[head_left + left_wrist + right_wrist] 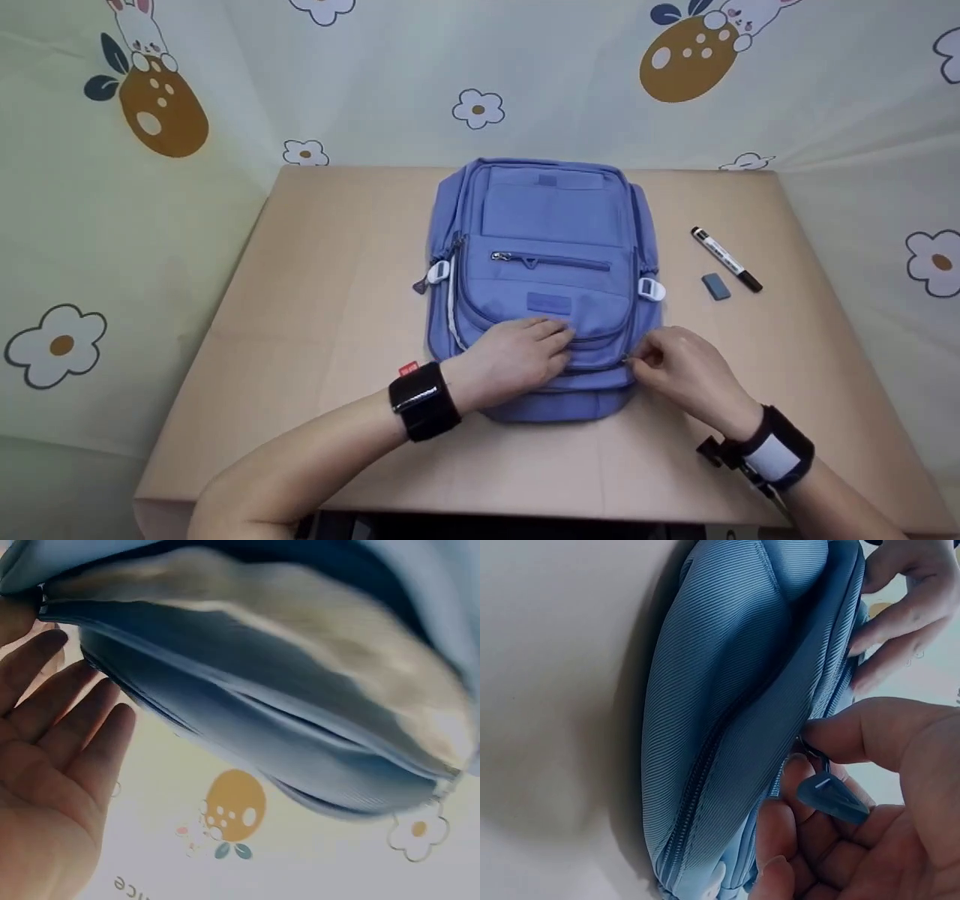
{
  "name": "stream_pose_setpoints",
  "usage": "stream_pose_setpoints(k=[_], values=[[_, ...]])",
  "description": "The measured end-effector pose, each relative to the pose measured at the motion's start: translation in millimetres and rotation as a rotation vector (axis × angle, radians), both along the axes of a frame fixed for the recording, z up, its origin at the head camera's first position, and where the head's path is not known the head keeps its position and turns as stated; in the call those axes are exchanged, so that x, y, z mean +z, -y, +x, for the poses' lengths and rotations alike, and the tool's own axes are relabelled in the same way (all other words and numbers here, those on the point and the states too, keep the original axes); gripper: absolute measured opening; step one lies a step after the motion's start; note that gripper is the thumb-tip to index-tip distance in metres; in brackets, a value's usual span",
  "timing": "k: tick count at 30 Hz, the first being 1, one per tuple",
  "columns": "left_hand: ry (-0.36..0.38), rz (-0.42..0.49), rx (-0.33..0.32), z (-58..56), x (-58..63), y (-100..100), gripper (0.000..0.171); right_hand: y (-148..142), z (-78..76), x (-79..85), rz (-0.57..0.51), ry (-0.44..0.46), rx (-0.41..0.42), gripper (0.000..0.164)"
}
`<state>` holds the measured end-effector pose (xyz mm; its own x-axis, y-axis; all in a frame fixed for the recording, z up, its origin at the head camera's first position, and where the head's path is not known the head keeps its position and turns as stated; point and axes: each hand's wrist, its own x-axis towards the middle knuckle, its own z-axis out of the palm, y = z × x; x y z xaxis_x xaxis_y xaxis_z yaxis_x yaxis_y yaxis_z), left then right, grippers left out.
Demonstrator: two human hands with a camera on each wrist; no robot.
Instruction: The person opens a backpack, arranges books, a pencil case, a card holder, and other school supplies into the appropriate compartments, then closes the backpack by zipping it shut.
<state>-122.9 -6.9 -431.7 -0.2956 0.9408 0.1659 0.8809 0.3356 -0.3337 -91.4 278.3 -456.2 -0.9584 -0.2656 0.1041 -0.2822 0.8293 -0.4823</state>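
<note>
On the backpack (555, 214), the right hand (686, 371) pinched a zip pull (829, 796), the left hand (517, 360) lay loose; one pocket (341, 641) gaped, seemingly half-unzipped

You are touching one backpack (555, 214) with two hands (517, 358) (694, 375); two white buckles (445, 268) (658, 290) are sitting beyond your fingers (551, 339), while one marker (725, 258) and one grey block (716, 286) are lying past your right fingers.
</note>
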Motion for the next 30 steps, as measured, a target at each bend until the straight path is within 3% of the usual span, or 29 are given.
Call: stream_pose_setpoints(k=[6, 11, 30], values=[[0.052, 0.049, 0.017, -2.4, -1.7, 29.6, 0.015, -0.4, 1.1, 1.6, 0.012, 0.007, -0.002, 0.009], [0.056, 0.062, 0.028, -4.0, -4.6, 42.4, 0.014, -0.4, 2.3, 3.5, 0.015, 0.005, -0.010, 0.011], [0.064, 0.092, 0.078, -2.6, -12.3, 40.5, 0.010, 11.3, 13.5, 10.6, 0.012, -0.073, 0.005, 0.022]])
